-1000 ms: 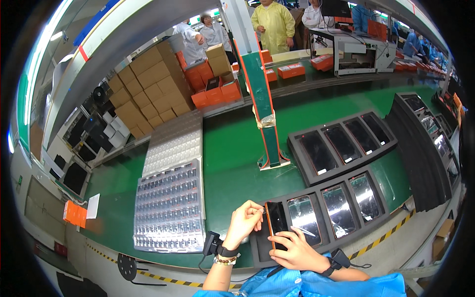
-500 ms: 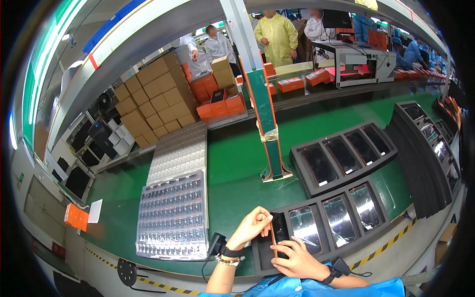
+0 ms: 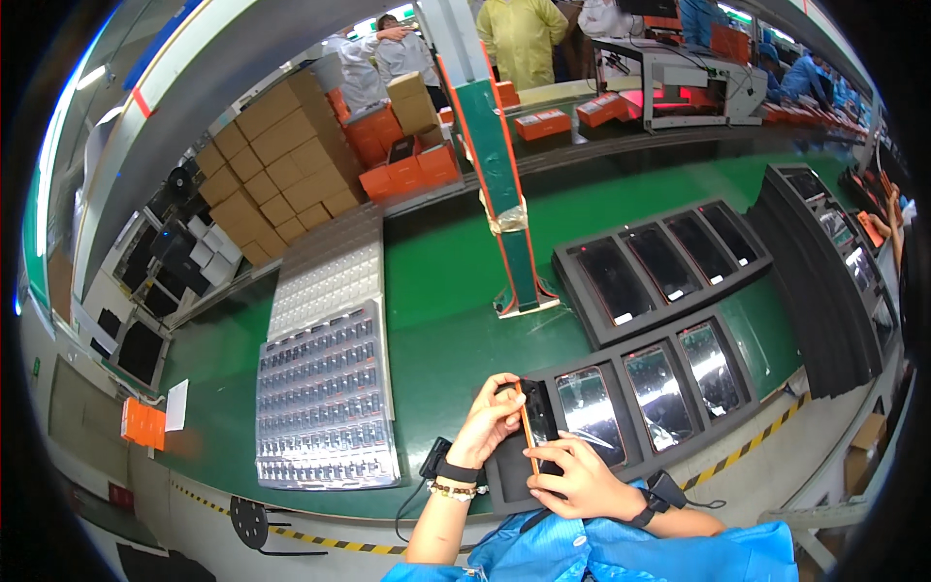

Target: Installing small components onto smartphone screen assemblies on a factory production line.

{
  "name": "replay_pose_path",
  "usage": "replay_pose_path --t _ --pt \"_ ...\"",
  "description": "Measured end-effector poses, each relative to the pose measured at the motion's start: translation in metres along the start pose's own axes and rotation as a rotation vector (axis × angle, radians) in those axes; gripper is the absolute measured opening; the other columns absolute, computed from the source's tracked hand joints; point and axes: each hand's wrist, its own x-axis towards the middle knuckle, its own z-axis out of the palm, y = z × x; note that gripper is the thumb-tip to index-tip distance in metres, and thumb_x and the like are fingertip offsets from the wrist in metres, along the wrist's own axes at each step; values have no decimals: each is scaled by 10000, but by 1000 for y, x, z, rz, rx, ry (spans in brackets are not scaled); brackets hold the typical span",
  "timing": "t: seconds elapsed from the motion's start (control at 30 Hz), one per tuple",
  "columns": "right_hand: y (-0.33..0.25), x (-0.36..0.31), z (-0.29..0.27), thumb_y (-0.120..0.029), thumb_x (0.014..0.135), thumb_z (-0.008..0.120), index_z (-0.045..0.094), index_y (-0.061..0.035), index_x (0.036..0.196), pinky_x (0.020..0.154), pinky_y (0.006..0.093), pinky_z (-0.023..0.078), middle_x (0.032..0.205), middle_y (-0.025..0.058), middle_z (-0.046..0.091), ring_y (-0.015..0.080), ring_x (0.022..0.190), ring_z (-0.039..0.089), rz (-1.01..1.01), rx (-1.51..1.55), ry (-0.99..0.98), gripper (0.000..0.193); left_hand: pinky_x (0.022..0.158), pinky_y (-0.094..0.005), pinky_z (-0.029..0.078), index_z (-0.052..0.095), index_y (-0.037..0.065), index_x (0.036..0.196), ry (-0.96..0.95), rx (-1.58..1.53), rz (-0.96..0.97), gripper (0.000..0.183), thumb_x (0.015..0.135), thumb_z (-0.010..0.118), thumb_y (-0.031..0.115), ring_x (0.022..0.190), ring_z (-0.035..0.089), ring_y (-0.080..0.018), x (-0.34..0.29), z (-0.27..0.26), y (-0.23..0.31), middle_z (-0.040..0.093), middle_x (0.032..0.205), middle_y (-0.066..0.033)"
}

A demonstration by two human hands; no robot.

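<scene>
A dark smartphone with an orange edge point(image 3: 538, 415) stands tilted on its side over the left end of the near black foam tray point(image 3: 505, 490). My left hand point(image 3: 495, 419) pinches its upper end between thumb and fingers. Lower down, the fingers of my right hand point(image 3: 580, 477) close on its side edge. Part of the phone is hidden behind my fingers. Several more phones lie face up in the tray's other slots, among them a glossy phone point(image 3: 589, 407) right beside the held one. Both wrists wear black straps.
Beyond stands a second foam tray point(image 3: 603, 337) with several dark-screened phones. Stacked black foam trays point(image 3: 824, 335) rise at the right. Clear plastic trays of small parts point(image 3: 325, 407) lie left. A green post point(image 3: 493, 160) stands mid-bench; cartons point(image 3: 281, 145) and people are behind.
The view has shifted, so the bench sits higher and further left. Both hands still grip the phone, whose orange edge and screen now show more plainly.
</scene>
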Motion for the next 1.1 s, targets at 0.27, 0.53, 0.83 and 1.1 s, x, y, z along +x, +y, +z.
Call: replay_pose_path --t 0.27,0.53,0.83,1.1 --pt "1 1 15 -465 966 616 683 -222 1083 1107 641 342 1409 45 566 250 1303 515 -89 -236 -229 278 516 -200 354 546 66 1176 319 470 350 188 1002 618 68 575 453 -32 -47 10 9 518 692 53" --pt "10 4 1 -267 924 680 636 -154 1265 1064 566 404 1325 127 594 313 1281 557 39 -26 -236 362 534 -202 383 596 71 1129 559 536 450 111 1018 592 76 589 480 -33 -105 -44 25 520 680 54" --pt "8 -30 -37 -403 918 643 492 -28 1444 1216 591 197 1540 217 440 363 1462 382 296 -265 -374 663 634 -325 514 647 40 1010 1126 1171 681 86 931 647 72 690 668 -186 -118 -194 133 682 749 -78" --pt "4 -35 -52 -446 875 628 536 -6 1413 1210 660 110 1507 163 493 355 1450 384 391 -313 -337 702 861 -468 523 714 51 947 1352 1691 613 131 844 633 61 932 669 -388 -62 -333 190 719 925 -174"
